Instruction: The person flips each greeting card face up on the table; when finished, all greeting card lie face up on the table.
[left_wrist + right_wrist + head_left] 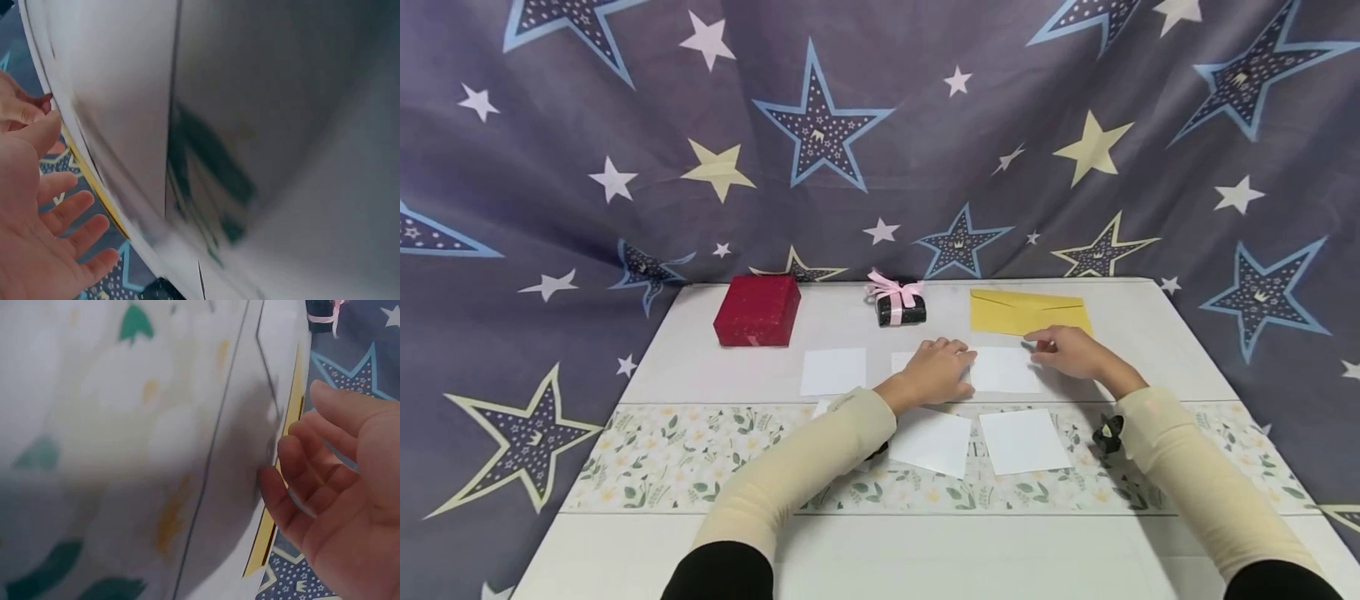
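On the desk [700, 367]: white top with a floral runner [647, 458] across it, starry cloth [880, 125] hanging behind.
Left hand [936, 367]: lies palm down on a white card [904, 362] in the far row, fingers straight and relaxed, gripping nothing; the left wrist view shows its fingers [69, 212] spread and loose.
Right hand [1067, 350]: rests at the far right edge of another white card [1003, 371], just in front of the yellow envelope [1026, 311]; the fingers [294, 487] are only lightly bent, their tips at the card's edge, and they close on nothing.
Card between the hands: flat on the desk, the left hand at its left edge, the right hand at its right.
Far-left card [833, 371]: flat, apart from both hands.
Near cards: two more white cards [932, 440] [1024, 440] lie on the runner, between the forearms.
Yellow envelope: flat at the back right, flap shut.
Red box [756, 310]: back left, lid on.
Small dark box [899, 308]: back centre, tied with a pink ribbon [891, 287].
Sleeves: cream, with a black wrist strap [1107, 433] on the right arm.
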{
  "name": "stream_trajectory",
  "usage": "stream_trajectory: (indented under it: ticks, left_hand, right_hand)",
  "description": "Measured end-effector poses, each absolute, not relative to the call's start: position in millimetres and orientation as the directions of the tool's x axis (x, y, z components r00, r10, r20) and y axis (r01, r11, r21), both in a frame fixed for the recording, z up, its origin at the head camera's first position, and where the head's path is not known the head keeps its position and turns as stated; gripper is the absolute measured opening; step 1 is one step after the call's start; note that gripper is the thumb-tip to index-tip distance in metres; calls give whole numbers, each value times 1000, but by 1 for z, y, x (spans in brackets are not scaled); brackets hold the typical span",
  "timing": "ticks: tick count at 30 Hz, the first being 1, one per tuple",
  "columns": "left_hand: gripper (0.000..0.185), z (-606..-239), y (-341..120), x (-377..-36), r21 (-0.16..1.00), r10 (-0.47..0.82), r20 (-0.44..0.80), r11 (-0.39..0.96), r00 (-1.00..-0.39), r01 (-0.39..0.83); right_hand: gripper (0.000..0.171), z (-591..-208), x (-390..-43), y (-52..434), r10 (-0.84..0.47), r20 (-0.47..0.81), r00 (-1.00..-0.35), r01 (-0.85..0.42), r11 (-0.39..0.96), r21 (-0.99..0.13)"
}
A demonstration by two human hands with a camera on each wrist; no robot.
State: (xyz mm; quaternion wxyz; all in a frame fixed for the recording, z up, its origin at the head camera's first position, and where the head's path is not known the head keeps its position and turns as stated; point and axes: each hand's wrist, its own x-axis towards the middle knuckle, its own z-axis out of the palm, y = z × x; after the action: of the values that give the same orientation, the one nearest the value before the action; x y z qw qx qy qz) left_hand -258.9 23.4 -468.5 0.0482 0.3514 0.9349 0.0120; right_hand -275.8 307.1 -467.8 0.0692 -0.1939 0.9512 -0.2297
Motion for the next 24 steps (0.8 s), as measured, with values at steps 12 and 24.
stream_trajectory:
  ticks: [12, 24]
  left_hand:
    - [48, -472, 33, -262, -33, 674, -126, 730, -728, 683]
    - [48, -475, 33, -268, 124, 633, -126, 774, -764, 621]
  right_hand:
    - [44, -475, -273, 310, -379, -86, -921, -309, 849, -429]
    - [42, -476, -268, 307, -325, -84, -942, -260, 866, -428]
